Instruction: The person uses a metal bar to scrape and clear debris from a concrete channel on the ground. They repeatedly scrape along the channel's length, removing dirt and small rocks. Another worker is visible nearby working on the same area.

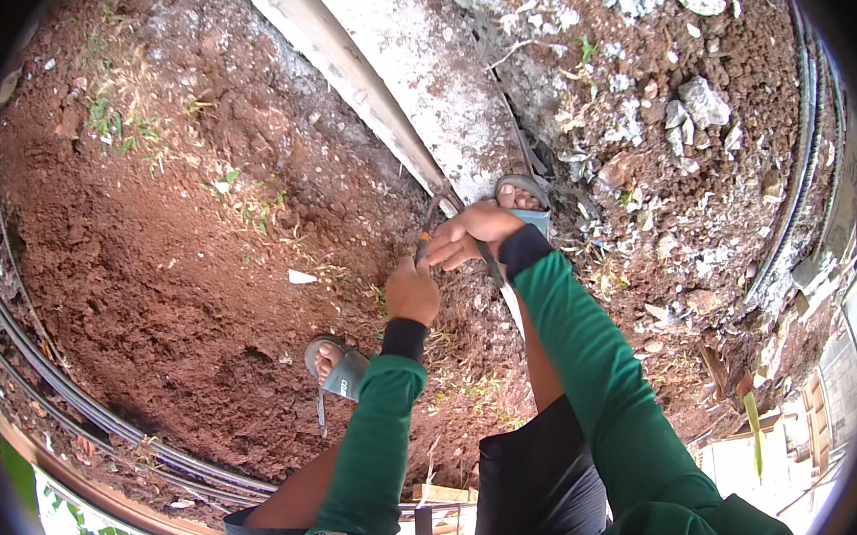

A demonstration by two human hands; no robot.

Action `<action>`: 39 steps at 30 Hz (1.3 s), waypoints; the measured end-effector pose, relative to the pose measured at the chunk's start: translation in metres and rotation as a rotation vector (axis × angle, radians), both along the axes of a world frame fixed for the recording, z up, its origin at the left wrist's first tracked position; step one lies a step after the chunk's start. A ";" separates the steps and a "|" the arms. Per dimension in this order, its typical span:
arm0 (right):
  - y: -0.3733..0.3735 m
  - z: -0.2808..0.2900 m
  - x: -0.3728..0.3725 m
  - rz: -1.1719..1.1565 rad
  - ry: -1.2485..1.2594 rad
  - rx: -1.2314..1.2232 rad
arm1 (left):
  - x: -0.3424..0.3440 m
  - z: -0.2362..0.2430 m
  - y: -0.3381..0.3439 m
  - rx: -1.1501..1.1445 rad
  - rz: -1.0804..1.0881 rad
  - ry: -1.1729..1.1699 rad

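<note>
My left hand [412, 290] is closed round the handle of a slim dark tool [424, 238] with an orange part. A curved dark piece [435, 206] rises just beyond it; whether it belongs to the tool, I cannot tell. My right hand [471, 234] is beside the left, its fingers bent together near the orange part; what they grip is hidden. From under the right hand a dark flat strip [493, 264] runs toward me. Both hands are at the near end of a long pale beam [363, 80], which lies along a whitish slab [436, 61].
My sandalled feet stand on either side, the left sandal [345, 376] on reddish soil [184, 273], the right sandal [535, 218] by the slab. Pale rubble [703, 104] is scattered at the right. Dark cables or pipes [72, 382] curve along the left; similar lines [805, 166] run at the right.
</note>
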State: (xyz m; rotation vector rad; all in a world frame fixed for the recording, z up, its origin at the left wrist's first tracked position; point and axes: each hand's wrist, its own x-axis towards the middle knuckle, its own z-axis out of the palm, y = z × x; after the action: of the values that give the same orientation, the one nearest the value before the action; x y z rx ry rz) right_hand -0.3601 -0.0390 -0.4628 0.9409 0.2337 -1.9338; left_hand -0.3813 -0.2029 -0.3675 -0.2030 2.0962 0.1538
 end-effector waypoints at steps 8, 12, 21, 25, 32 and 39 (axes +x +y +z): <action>-0.021 -0.016 -0.054 0.072 -0.056 -0.008 | -0.064 -0.036 -0.031 -0.113 -0.207 -0.059; -0.025 -0.033 -0.050 0.020 -0.111 0.061 | -0.066 -0.062 -0.043 -0.107 -0.123 -0.085; -0.047 -0.024 -0.068 0.122 -0.038 0.150 | -0.059 -0.059 -0.069 0.062 -0.405 0.082; -0.059 -0.055 -0.047 0.238 0.213 0.304 | -0.052 -0.089 -0.078 -0.002 -0.279 -0.077; -0.039 -0.110 -0.017 0.220 0.358 0.560 | -0.063 -0.078 0.031 0.030 -0.038 -0.167; -0.058 -0.005 -0.048 -0.022 -0.165 0.244 | -0.051 -0.018 -0.019 -0.027 0.067 -0.097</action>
State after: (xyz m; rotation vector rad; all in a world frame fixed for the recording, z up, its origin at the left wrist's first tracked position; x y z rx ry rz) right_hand -0.4082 -0.0969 -0.4677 1.2618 0.3696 -1.8632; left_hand -0.4327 -0.2220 -0.3858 -0.2915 1.9969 0.1525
